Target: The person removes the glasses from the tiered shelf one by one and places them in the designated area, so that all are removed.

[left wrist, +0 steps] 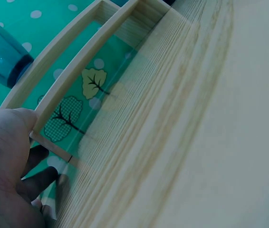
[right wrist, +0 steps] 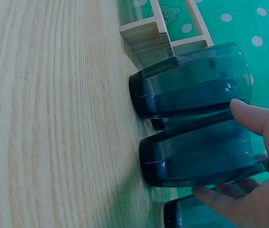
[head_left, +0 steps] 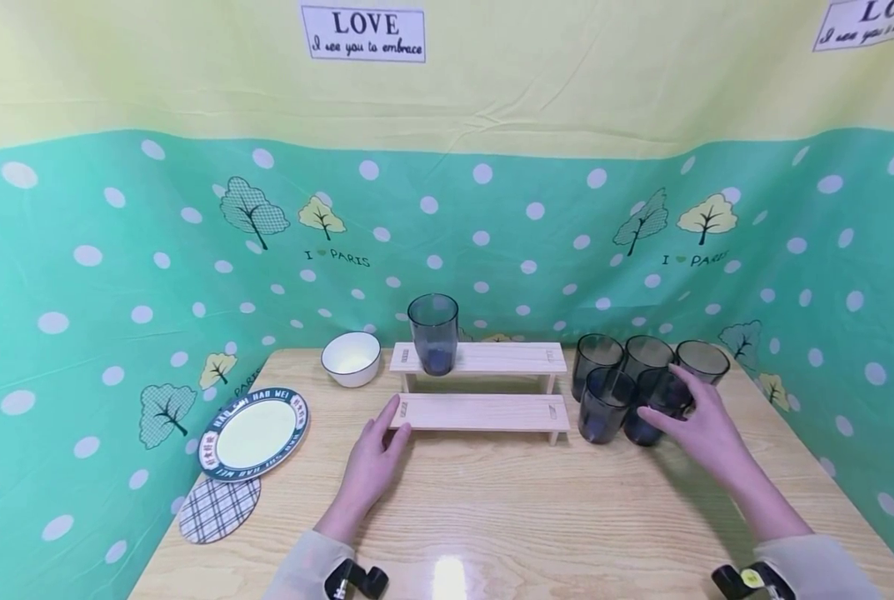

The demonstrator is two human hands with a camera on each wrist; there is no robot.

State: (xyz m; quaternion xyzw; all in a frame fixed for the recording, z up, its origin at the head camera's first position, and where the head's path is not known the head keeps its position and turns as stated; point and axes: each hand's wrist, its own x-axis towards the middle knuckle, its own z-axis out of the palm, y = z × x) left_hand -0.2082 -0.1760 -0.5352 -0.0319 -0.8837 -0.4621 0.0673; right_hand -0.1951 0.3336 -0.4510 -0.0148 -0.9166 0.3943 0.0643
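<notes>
My left hand (head_left: 372, 462) rests at the left end of the lower step of a two-tier wooden rack (head_left: 484, 412). In the left wrist view a digit touches the board's end while other fingers (left wrist: 42, 183) extend beside the leg. My right hand (head_left: 705, 425) holds a dark blue-grey glass tumbler (right wrist: 201, 154), the front right one of a cluster. Its thumb lies along one side near the rim, its fingers along the other. Close beside stands another tumbler (right wrist: 191, 83), with more glasses behind. One tumbler (head_left: 435, 333) stands upright on the rack's upper step.
Left of the rack is a white bowl (head_left: 352, 362) with a dark rim. A blue-rimmed plate (head_left: 255, 433) lies farther left, overlapping a plaid round mat (head_left: 220, 510). Green polka-dot cloth (head_left: 491, 242) hangs behind and around the wooden table (head_left: 536, 525).
</notes>
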